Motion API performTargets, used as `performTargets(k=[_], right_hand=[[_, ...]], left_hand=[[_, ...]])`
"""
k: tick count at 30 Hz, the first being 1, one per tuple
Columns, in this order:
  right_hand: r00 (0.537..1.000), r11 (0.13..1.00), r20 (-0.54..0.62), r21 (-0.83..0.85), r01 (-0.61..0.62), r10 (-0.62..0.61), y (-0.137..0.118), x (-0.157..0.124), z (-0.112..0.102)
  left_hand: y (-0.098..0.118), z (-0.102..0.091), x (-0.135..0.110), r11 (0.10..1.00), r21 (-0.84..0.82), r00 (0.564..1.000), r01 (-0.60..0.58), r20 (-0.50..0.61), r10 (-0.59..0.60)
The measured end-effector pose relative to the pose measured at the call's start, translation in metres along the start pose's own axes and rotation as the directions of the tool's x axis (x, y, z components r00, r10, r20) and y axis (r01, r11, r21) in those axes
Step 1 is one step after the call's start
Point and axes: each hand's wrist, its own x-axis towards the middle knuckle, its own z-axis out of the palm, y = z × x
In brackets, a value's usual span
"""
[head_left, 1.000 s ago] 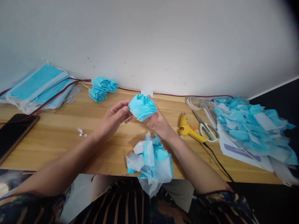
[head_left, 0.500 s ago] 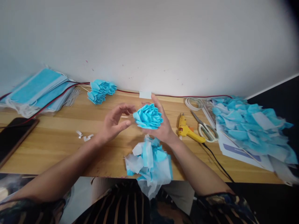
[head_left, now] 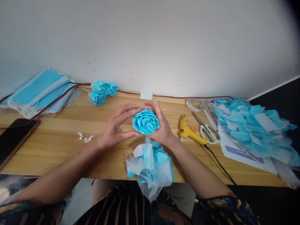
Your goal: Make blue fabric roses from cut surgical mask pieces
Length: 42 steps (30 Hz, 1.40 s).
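A blue layered flower (head_left: 145, 122), rose-like and seemingly made of mask fabric, is cupped between my two hands above the table. My right hand (head_left: 165, 129) holds it from the right side, its palm behind the petals and one finger pointing up. From the left, my left hand (head_left: 118, 125) curves around it, fingers at the upper edge and thumb at the lower edge. Any stem under the flower is hidden. Just below the hands lies a heap of blue and white fabric scraps (head_left: 150, 159), hanging over the table's front edge.
To the right are a yellow glue gun (head_left: 188, 131) with a black cord, scissors (head_left: 207, 129), a white tape roll (head_left: 195, 105) and a large pile of blue fabric pieces (head_left: 253, 125). On the left are masks (head_left: 42, 87), a phone (head_left: 17, 137) and finished blue flowers (head_left: 102, 91).
My left hand has moved right and closed in around the flower. The flower has turned its face more toward me and shifted slightly left.
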Motion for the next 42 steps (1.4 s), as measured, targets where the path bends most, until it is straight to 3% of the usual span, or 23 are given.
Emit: performTargets(k=[4, 11, 14, 18, 22, 27, 32, 38, 42], right_hand=[[1.0, 1.0, 0.004, -0.015, -0.018, 0.019, 0.0, 0.0, -0.001], [0.998, 0.998, 0.023, -0.035, 0.053, -0.053, 0.003, 0.001, -0.001], [1.0, 1.0, 0.003, 0.012, -0.004, 0.004, 0.0, 0.001, -0.001], [0.982, 0.967, -0.075, 0.203, -0.156, 0.174, -0.006, 0.003, -0.006], [0.953, 0.914, -0.077, 0.316, -0.255, 0.292, -0.007, 0.004, -0.013], [0.951, 0.909, -0.084, 0.33, -0.254, 0.296, 0.002, 0.002, -0.012], [0.95, 0.841, -0.065, 0.486, -0.238, 0.307, 0.009, 0.001, -0.007], [0.949, 0.794, 0.012, 0.544, -0.27, 0.314, 0.008, 0.005, -0.002], [0.941, 0.781, -0.034, 0.569, -0.258, 0.336, 0.008, 0.009, 0.0]], left_hand=[[0.0, 0.001, 0.0, 1.0, -0.006, 1.0, 0.01, -0.015, -0.01], [-0.002, 0.003, -0.002, 1.0, 0.006, 1.0, -0.002, -0.023, 0.002], [-0.003, 0.004, -0.003, 0.999, -0.03, 1.0, 0.01, -0.028, -0.011], [-0.007, 0.004, -0.006, 0.989, -0.11, 0.993, 0.101, -0.054, -0.107], [-0.013, 0.007, -0.009, 0.972, -0.106, 0.975, 0.208, -0.059, -0.215], [-0.012, 0.012, -0.005, 0.933, -0.123, 0.94, 0.337, -0.018, -0.342], [-0.003, 0.013, 0.0, 0.893, -0.174, 0.91, 0.414, 0.097, -0.403], [-0.006, 0.015, 0.0, 0.873, -0.208, 0.897, 0.442, 0.104, -0.43], [-0.007, 0.015, 0.001, 0.84, -0.254, 0.872, 0.479, 0.026, -0.489]])
